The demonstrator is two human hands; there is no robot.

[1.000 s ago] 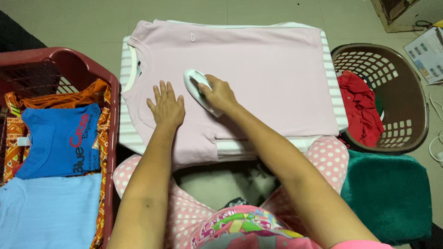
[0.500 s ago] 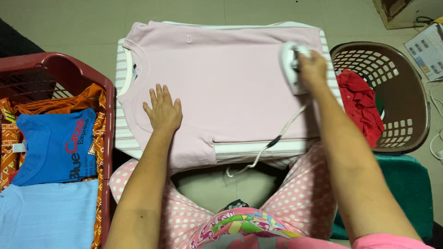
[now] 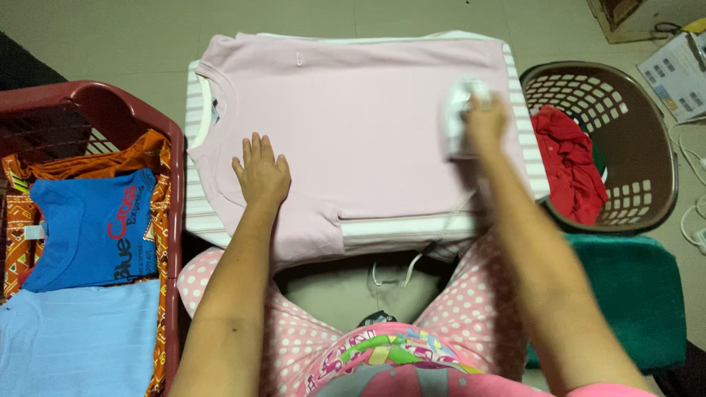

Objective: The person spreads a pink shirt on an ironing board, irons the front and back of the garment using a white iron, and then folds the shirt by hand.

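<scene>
Under my flat, spread left hand (image 3: 261, 175) I am pinning the pink shirt (image 3: 353, 125) taut on the striped board (image 3: 197, 213), right hand (image 3: 482, 121) closed around the white iron (image 3: 456, 117) near its hem, keeping strokes even.

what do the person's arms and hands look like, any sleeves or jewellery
Both forearms are bare up to the frame's lower edge, with no watch, bracelet or glove showing. The left hand shows no ring. The right hand is motion-blurred, so rings there cannot be told. A pink sleeve edge shows at the right upper arm.
</scene>
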